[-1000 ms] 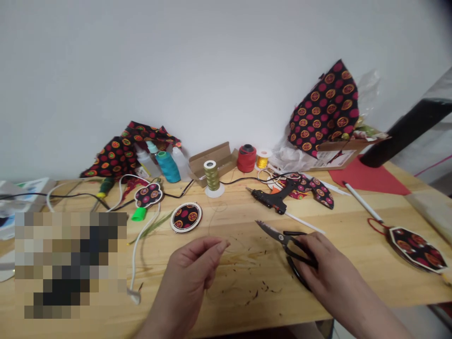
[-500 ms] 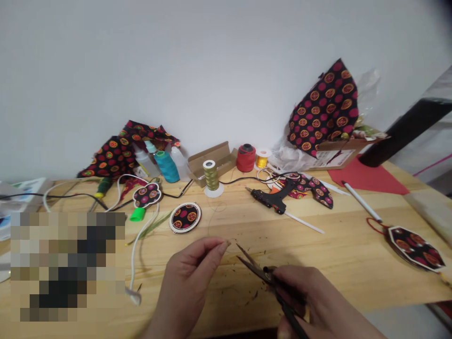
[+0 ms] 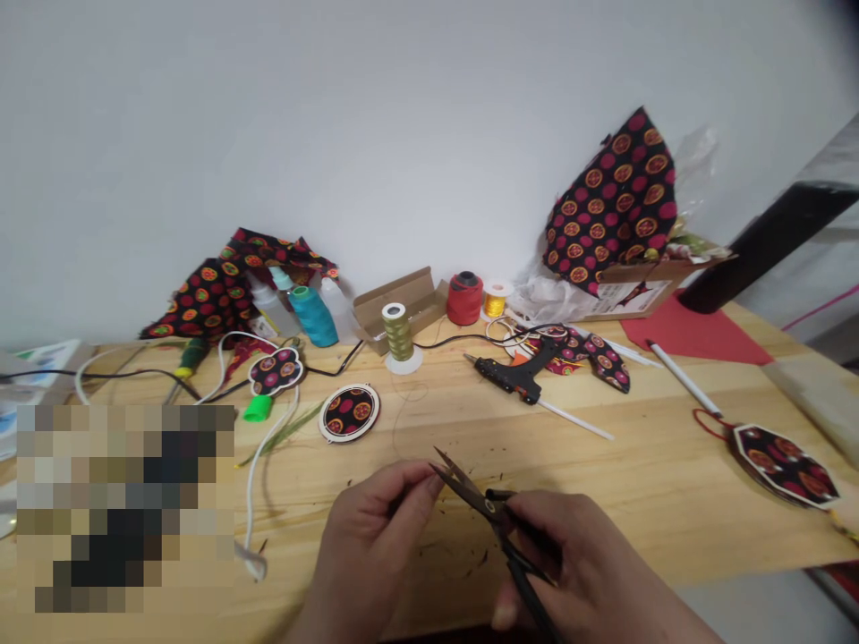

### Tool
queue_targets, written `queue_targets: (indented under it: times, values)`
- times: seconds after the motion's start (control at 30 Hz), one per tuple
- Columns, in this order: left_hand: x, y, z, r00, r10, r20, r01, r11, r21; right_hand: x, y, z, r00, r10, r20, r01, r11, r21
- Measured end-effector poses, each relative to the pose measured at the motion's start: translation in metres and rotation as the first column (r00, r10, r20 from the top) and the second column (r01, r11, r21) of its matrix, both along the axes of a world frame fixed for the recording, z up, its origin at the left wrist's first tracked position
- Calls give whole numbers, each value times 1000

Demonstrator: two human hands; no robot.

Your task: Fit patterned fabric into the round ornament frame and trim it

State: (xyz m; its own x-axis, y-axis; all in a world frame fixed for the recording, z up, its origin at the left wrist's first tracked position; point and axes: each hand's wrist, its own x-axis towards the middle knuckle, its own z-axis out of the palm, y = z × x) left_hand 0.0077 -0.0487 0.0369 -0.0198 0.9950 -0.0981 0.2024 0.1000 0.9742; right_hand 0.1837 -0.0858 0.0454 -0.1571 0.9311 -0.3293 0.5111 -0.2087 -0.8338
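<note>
My right hand (image 3: 577, 572) grips black scissors (image 3: 493, 514) by the handles, low in the middle of the wooden table (image 3: 658, 483). Their blades are parted and point up-left, the tips right at my left fingertips. My left hand (image 3: 372, 537) is closed in a pinch on a thin olive thread (image 3: 397, 420). The thread runs up the table to an olive-green spool (image 3: 398, 333) on a white base. Small thread clippings lie scattered on the wood around both hands.
Behind the hands lie a black glue gun (image 3: 514, 377), a round patterned disc (image 3: 349, 412), a flower-shaped patch (image 3: 274, 372), red (image 3: 465, 299), yellow (image 3: 496, 300) and teal (image 3: 312, 317) spools, and patterned cloth (image 3: 614, 201) over a box. An octagonal ornament (image 3: 782, 461) lies right; a white cord (image 3: 259, 474) lies left.
My right hand picked the scissors up off the table and carried them left to my left fingertips, blades now parted. My left hand kept its pinch, almost still.
</note>
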Motion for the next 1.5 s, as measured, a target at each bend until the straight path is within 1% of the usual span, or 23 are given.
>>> queue_targets:
  times: [0.17,0.3,0.47,0.57,0.67,0.9,1.0,1.1,1.2,1.27,1.33,1.4,1.5]
  values:
    - [1,-2,1,1000,-15,13,15,1000,-5,-1,-1,-4,1000,-7,4,7,999,35]
    - [0,-2,0,1000,-28,-3,28,1000,-9,2,1,-7,999,19,-38,-20,1000,-24]
    - [-1,-1,-1,998,-61,-25,61,998,3,5,5,1,997,61,-53,-65,995,-70]
    - [-3,-1,-2,995,-97,-29,97,995,4,4,5,5,998,42,-45,-45,996,-75]
    - [-3,-1,-4,996,-82,-36,83,996,14,4,3,1,999,12,-49,-15,998,-60]
    - [-4,-1,-4,993,-103,-58,104,995,6,8,0,-12,999,34,3,-34,999,13]
    - [-5,0,-4,989,-124,-76,124,992,-6,7,0,-14,1000,11,-1,-11,1000,7]
    - [-6,3,-5,991,-116,-62,115,993,-20,6,0,-15,1000,-1,-18,0,1000,-16]
    - [-7,4,-5,997,-78,-17,77,996,-51,6,2,-14,995,-19,-97,14,998,-53]
    - [-7,5,-6,999,-37,29,39,995,-97,7,4,-13,975,-44,-217,23,995,-97]
    - [-8,5,-6,994,-9,111,28,986,-167,10,5,-16,934,-56,-354,13,992,-125]
    - [-9,5,-7,974,-19,225,67,975,-210,14,5,-23,886,-54,-461,-16,989,-146]
    - [-10,6,-7,937,-121,327,185,967,-172,18,4,-35,821,-40,-570,-101,971,-214]
